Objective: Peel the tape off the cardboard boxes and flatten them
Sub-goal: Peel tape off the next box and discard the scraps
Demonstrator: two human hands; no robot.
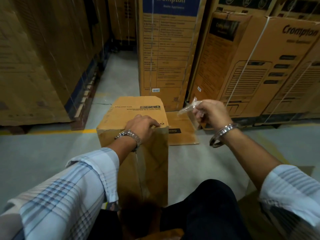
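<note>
step in hand, as i judge it: stripping tape from the upright cardboard box [138, 111], which stands on the floor [43, 153] directly ahead, between the person's arms. the left hand [143, 125] bears down on the top panel near its right edge, fingers bent, tips pressing on the board and wrapped round nothing. the right hand [210, 112] is raised to the right of the box, finger and thumb pinching a crumpled strip of clear tape [188, 106] that hangs free of the board. recommendation: keep the left hand's weight on the panel so the box does not tip, pull any remaining tape low and along the seam, and drop the spent strip before collapsing the box. the seam down the near face still needs checking. a flattened carton [183, 134] lies on the floor just behind. legible writing: "crompton" in white on the blue band of the tall carton [169, 49], and again in dark script on the strapped carton [285, 58]. the box top shows "cr" beside the fingertips; its inverted print, the specification table and the barcode sticker [155, 90] are too blurred to read.
</note>
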